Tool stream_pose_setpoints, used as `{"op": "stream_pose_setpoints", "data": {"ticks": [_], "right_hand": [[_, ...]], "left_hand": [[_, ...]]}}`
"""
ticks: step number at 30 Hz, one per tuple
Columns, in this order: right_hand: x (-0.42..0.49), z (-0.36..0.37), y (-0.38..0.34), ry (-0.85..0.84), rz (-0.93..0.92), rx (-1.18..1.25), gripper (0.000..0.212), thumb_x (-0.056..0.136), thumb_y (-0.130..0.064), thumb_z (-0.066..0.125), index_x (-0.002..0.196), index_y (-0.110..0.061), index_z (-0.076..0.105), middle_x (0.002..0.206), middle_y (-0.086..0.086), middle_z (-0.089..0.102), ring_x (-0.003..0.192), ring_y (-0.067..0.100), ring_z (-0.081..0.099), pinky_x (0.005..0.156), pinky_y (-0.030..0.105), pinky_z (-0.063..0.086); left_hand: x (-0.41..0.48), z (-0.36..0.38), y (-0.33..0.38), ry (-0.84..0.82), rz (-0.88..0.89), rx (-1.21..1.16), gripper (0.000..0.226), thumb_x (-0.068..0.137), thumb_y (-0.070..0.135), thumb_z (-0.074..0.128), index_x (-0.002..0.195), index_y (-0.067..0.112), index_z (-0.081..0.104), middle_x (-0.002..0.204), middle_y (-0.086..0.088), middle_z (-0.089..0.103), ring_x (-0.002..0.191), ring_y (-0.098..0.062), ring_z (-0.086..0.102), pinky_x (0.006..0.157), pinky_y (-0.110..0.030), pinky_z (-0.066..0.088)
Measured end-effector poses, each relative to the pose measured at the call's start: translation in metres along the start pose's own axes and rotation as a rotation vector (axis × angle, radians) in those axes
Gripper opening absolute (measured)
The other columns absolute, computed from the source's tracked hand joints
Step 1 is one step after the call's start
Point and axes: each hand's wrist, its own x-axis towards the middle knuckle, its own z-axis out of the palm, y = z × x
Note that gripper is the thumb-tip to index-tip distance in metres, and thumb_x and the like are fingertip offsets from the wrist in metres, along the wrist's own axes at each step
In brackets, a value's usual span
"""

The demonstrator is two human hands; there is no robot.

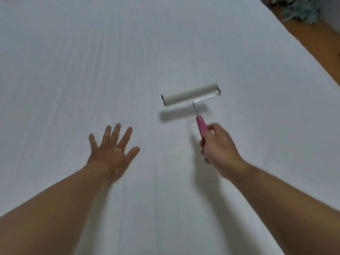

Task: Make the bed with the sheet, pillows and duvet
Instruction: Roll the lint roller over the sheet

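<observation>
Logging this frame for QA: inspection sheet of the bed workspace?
Surface: white sheet spread flat, faint lengthwise creases.
Job's things: that sheet only.
Clutter: lint roller, pink handle, seemingly lifted, shadow on the sheet below.
Hands: left hand open, fingers spread over the sheet; right hand grips the roller handle.
Cables: nothing seen.
Surroundings: wooden floor right of the bed; teal fringed item at its far end, blurred.

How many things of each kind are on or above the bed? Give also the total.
Bed linen: 1 (white fabric sheet)
Tools: 1 (white lint roller with pink plastic handle)
Hands: 2 (left hand open, right hand gripping the roller)
Total: 4
</observation>
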Motion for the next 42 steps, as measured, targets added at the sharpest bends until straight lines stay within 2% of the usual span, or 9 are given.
{"op": "stream_pose_setpoints", "data": {"ticks": [3,7,11,13,18,27,37,40,42], "right_hand": [[0.063,0.047,-0.038,0.071,-0.032,-0.01,0.043,0.082,-0.058,0.039,0.081,-0.019,0.054,0.083,0.012,0.067,0.059,0.028,0.06,0.047,0.029,0.042],[0.111,0.082,-0.06,0.081,0.077,-0.131,0.03,0.097,-0.032,0.037,0.076,-0.016,0.051,0.075,0.014,0.06,0.054,0.026,0.056,0.047,0.03,0.042],[0.1,0.094,-0.046,-0.051,0.062,-0.383,0.013,0.103,-0.024,0.028,0.101,-0.025,0.041,0.097,0.016,0.051,0.087,0.028,0.052,0.087,0.052,0.054],[0.087,0.091,-0.036,-0.056,0.096,-0.417,0.016,0.103,-0.029,0.028,0.102,-0.022,0.042,0.1,0.019,0.053,0.09,0.03,0.055,0.084,0.053,0.056],[0.029,0.07,-0.004,0.008,0.293,-0.311,0.046,0.091,-0.055,0.031,0.088,-0.016,0.055,0.087,0.016,0.058,0.067,0.031,0.057,0.046,0.031,0.044],[-0.101,0.036,0.09,-0.038,0.212,-0.576,0.041,0.102,-0.035,0.027,0.126,-0.019,0.057,0.114,0.017,0.062,0.101,0.039,0.063,0.087,0.047,0.056],[-0.262,0.003,0.192,-0.029,0.161,-0.613,0.045,0.106,-0.036,0.023,0.137,-0.023,0.052,0.115,0.018,0.06,0.104,0.039,0.058,0.087,0.042,0.047],[-0.311,-0.007,0.221,-0.02,0.158,-0.591,0.058,0.102,-0.05,0.01,0.113,-0.017,0.056,0.088,0.011,0.056,0.082,0.034,0.055,0.073,0.042,0.045],[-0.341,-0.011,0.247,0.048,0.157,-0.531,0.044,0.105,-0.039,0.017,0.132,-0.025,0.049,0.102,0.01,0.059,0.091,0.036,0.058,0.079,0.042,0.047]], "left_hand": [[0.005,0.041,-0.006,0.187,0.018,-0.047,0.071,0.091,0.076,-0.005,0.152,0.044,-0.02,0.164,0.009,-0.021,0.152,-0.019,-0.018,0.115,-0.066,-0.005],[0.014,0.06,-0.007,0.256,0.054,-0.095,0.071,0.096,0.071,0.006,0.158,0.038,-0.005,0.167,0.004,-0.007,0.154,-0.024,-0.005,0.115,-0.07,0.002],[0.019,0.067,-0.008,0.247,0.061,-0.104,0.071,0.096,0.07,0.004,0.158,0.036,-0.006,0.167,0.003,-0.009,0.154,-0.025,-0.006,0.114,-0.071,0.004],[0.022,0.07,-0.009,0.243,0.058,-0.111,0.071,0.096,0.07,0.004,0.158,0.036,-0.006,0.167,0.004,-0.01,0.154,-0.025,-0.008,0.114,-0.072,0.003],[0.023,0.068,-0.009,0.231,0.066,-0.142,0.071,0.094,0.072,0.005,0.157,0.04,-0.007,0.167,0.006,-0.01,0.153,-0.022,-0.011,0.114,-0.071,-0.001],[0.007,0.04,-0.008,0.073,0.024,-0.096,0.08,0.083,0.079,-0.013,0.153,0.041,-0.018,0.165,0.006,-0.021,0.151,-0.022,-0.02,0.116,-0.066,-0.008],[-0.169,0.075,0.067,0.129,0.11,-0.056,0.071,0.093,0.064,-0.009,0.156,0.031,-0.014,0.166,-0.005,-0.014,0.152,-0.027,-0.014,0.119,-0.059,-0.007],[-0.207,0.085,0.086,0.133,0.131,-0.059,0.067,0.097,0.059,-0.004,0.157,0.03,-0.012,0.166,-0.004,-0.013,0.152,-0.025,-0.015,0.12,-0.059,-0.006],[-0.23,0.09,0.095,0.122,0.134,-0.062,0.065,0.098,0.057,-0.002,0.157,0.03,-0.012,0.166,-0.002,-0.015,0.152,-0.024,-0.016,0.12,-0.058,-0.006]]}}
